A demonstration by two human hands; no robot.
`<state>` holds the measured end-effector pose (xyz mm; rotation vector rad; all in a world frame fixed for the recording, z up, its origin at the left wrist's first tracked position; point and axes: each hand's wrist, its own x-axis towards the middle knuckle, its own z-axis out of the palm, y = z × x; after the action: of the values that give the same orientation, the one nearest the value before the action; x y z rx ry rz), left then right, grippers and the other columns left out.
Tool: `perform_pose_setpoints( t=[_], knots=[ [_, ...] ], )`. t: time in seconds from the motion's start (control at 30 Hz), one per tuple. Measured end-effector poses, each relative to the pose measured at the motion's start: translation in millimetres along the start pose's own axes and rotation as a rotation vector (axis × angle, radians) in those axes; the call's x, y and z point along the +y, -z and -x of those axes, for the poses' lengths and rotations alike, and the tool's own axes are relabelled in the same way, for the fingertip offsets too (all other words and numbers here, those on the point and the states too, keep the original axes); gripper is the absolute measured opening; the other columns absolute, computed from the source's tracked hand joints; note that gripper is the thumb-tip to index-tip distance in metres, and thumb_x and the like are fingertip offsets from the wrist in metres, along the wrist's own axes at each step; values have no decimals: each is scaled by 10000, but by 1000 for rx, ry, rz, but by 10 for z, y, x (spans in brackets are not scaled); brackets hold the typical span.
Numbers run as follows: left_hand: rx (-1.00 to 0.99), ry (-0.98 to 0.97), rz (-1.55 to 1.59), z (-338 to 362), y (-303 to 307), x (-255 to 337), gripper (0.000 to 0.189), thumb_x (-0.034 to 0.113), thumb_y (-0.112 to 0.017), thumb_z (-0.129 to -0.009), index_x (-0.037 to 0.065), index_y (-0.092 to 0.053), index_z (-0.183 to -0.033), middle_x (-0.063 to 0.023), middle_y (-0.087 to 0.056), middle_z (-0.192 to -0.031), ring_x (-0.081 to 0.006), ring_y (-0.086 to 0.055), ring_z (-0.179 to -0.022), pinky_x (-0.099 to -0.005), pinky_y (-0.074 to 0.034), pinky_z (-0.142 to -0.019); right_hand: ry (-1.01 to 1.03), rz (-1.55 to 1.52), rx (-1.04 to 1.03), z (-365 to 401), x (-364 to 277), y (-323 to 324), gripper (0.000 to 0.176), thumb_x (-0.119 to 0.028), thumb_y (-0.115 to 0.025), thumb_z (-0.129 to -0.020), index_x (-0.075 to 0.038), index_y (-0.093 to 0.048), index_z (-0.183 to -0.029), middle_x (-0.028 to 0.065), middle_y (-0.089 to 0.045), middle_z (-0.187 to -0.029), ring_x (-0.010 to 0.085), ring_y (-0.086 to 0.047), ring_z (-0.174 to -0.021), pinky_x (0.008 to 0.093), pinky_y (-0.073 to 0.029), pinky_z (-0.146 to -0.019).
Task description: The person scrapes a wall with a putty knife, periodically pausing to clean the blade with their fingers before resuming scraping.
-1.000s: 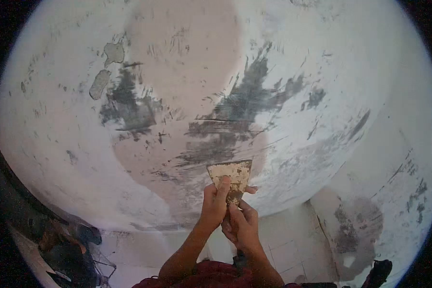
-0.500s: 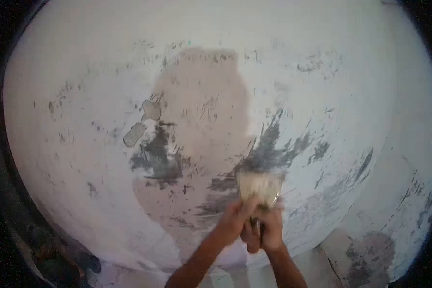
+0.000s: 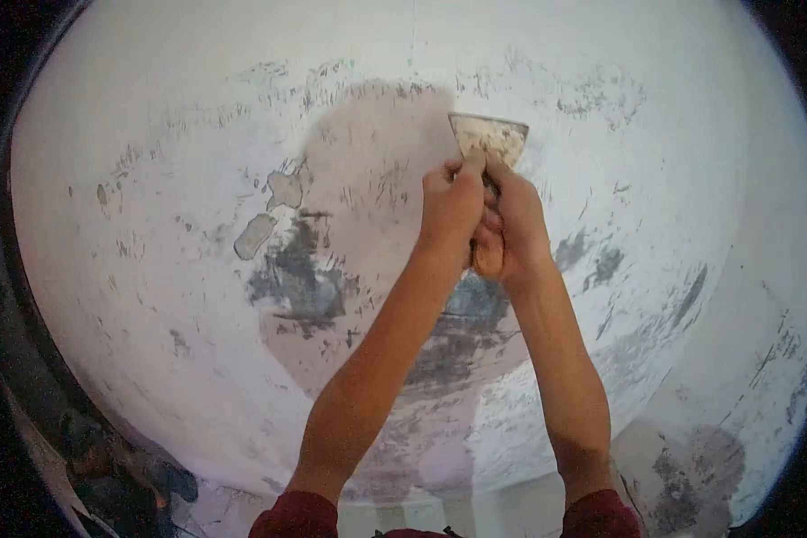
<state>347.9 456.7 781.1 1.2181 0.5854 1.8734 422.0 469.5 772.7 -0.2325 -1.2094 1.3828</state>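
A putty knife (image 3: 490, 134) with a wide blade, smeared with pale residue, is held against or close to the white wall (image 3: 197, 161). My left hand (image 3: 453, 202) and my right hand (image 3: 518, 215) are both closed around its handle, thumbs up near the blade. Most of the handle is hidden by the fingers. The blade's straight edge points up the wall. Below and around my forearms, dark grey scraped patches (image 3: 296, 282) show through the white coat.
Two bare grey spots (image 3: 256, 235) lie left of the middle. A shadow (image 3: 350, 143) falls on the wall beside my left hand. On the right a second wall face (image 3: 762, 269) meets this one at a corner. Dark items (image 3: 117, 475) stand at lower left.
Both hands and the putty knife have moved up the wall from its lower middle. My forearms are now stretched out, with dark red sleeves in view.
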Motion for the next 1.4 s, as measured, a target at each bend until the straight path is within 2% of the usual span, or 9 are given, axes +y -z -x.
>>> perform_pose_setpoints(
  t=[0.2,0.33,0.4,0.43,0.77,1.07,1.13,1.27,1.4],
  knots=[
    [27,159,-51,-412,98,139,214,200,-510,-797,5,-558,-724,-72,-496,-554,-118,-421,-352,-242,-344,-323,66,92,109,-369,-48,-297,278,-227,-424,-899,-67,-432,-672,-33,-353,-485,75,-295,-343,202,-266,-286],
    [-103,142,43,-487,114,191,195,153,-482,-785,-10,-560,-712,-66,-496,-533,-114,-390,-370,-241,-322,-331,27,-88,79,-323,-116,-397,241,-146,-386,-886,-64,-412,-661,-28,-342,-492,72,-283,-362,218,-263,-304],
    [25,71,4,-434,117,211,198,220,-549,-759,61,-525,-643,-8,-439,-519,-80,-357,-376,-211,-280,-330,-21,-141,41,-482,-22,-349,240,-140,-373,-890,-67,-407,-665,-34,-334,-490,71,-270,-360,211,-267,-305],
    [18,79,-21,-507,123,274,195,219,-561,-757,50,-551,-662,-10,-434,-500,-80,-364,-360,-209,-275,-329,20,-17,160,-480,-26,-435,245,-150,-372,-899,-78,-410,-668,-41,-335,-489,70,-269,-355,201,-270,-300],
    [41,67,-77,-463,164,307,222,225,-581,-754,55,-529,-622,-27,-458,-506,-113,-378,-348,-266,-287,-320,39,-81,120,-424,-68,-558,238,-148,-413,-866,-83,-395,-638,-31,-320,-462,69,-287,-351,200,-270,-295],
    [-15,-53,-89,-525,128,342,223,194,-457,-773,24,-568,-679,-55,-507,-566,-121,-428,-422,-264,-332,-368,13,-109,35,-474,-106,-535,257,-120,-434,-850,-94,-386,-599,-27,-328,-451,72,-297,-347,199,-279,-301],
    [8,14,-162,-537,148,383,200,197,-506,-758,32,-563,-660,-48,-505,-566,-123,-434,-426,-267,-350,-384,55,-28,245,-505,-35,-571,247,-124,-444,-850,-94,-406,-609,-26,-340,-454,72,-296,-340,201,-280,-294],
    [50,47,-205,-470,128,401,200,207,-565,-738,31,-558,-643,-49,-510,-564,-125,-437,-421,-275,-352,-374,15,-165,79,-296,-54,-523,223,-168,-427,-873,-78,-421,-670,-33,-342,-470,69,-291,-352,198,-270,-294],
    [-20,77,-216,-567,213,427,218,210,-624,-715,22,-551,-633,-62,-519,-560,-127,-435,-412,-280,-341,-367,17,-95,167,-479,-27,-580,246,-177,-372,-896,-78,-421,-676,-33,-326,-482,70,-276,-358,200,-251,-291]
  ],
)
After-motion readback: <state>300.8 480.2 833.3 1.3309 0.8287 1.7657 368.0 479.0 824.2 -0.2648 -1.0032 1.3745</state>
